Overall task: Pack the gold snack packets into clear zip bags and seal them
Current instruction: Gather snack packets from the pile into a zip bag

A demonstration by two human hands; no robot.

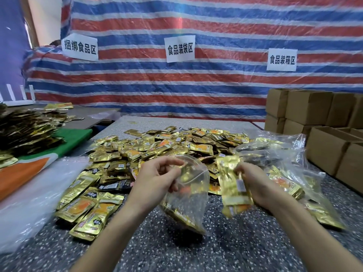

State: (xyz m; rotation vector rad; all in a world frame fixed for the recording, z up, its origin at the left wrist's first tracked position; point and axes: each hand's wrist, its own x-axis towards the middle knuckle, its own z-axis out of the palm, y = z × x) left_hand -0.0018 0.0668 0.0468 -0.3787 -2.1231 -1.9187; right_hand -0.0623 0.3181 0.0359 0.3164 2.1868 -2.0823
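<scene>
My left hand (157, 179) pinches the open mouth of a clear zip bag (188, 195) held above the speckled table (196, 252). Some gold packets lie inside the bag near its bottom. My right hand (255, 185) grips a small stack of gold snack packets (233, 185), held upright just right of the bag's mouth. A big heap of loose gold snack packets (157, 148) covers the table behind and left of my hands.
Filled clear bags of packets (279, 154) lie to the right. Open cardboard boxes (324, 134) stand at the far right. A pile of clear plastic (29, 193) sits at left, beside another packet pile (25, 130) on a green and orange cloth. A striped tarp with paper signs hangs behind.
</scene>
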